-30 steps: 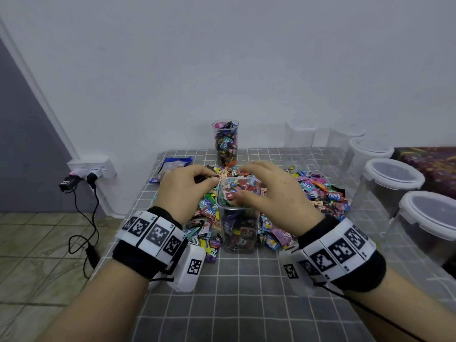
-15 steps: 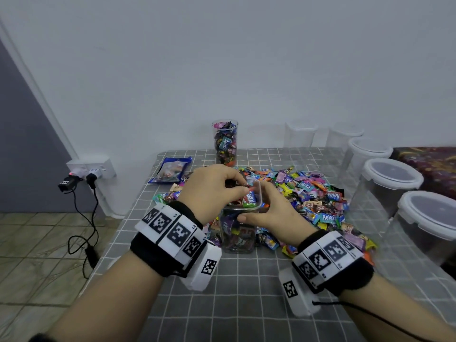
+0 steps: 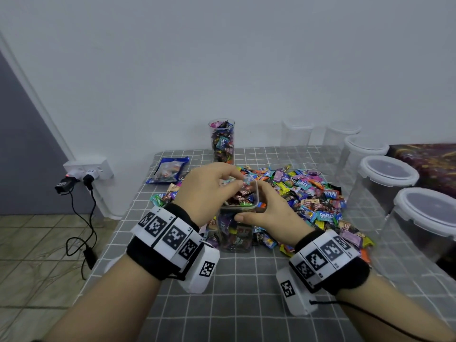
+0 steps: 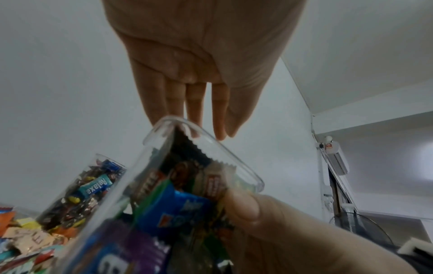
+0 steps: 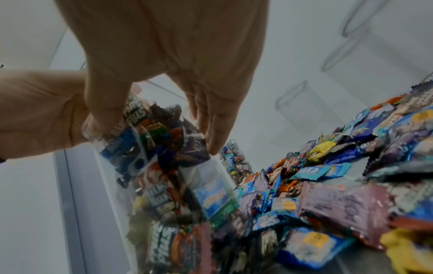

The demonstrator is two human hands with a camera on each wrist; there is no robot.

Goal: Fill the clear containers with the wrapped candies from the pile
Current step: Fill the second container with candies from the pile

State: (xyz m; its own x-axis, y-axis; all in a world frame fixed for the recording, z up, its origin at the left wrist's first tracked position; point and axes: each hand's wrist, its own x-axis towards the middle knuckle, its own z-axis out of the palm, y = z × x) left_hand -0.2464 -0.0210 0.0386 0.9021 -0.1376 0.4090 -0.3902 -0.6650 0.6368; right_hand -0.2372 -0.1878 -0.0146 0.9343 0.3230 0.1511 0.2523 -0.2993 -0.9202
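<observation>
A clear square container (image 3: 235,233) stands near the front of the candy pile (image 3: 311,198), packed with wrapped candies up to its rim (image 4: 211,148). My left hand (image 3: 232,182) hovers over its mouth with the fingers (image 4: 218,115) held nearly straight, their tips reaching down just past the rim onto the top candies. My right hand (image 3: 259,204) grips the container (image 5: 168,185) from the right, with the thumb (image 3: 240,217) on the near face and the fingers behind the far side. In the right wrist view that hand (image 5: 152,137) wraps round the upper part.
A tall clear container (image 3: 222,141) full of candies stands at the back. Several empty clear containers, some with white lids (image 3: 387,170), line the right side. A blue packet (image 3: 167,170) lies at back left. The table's left edge (image 3: 128,218) drops to the floor beside a wall socket (image 3: 86,169).
The right hand came off the container's top and dropped to grip its side. The left hand moved right, from beside the container to over its mouth.
</observation>
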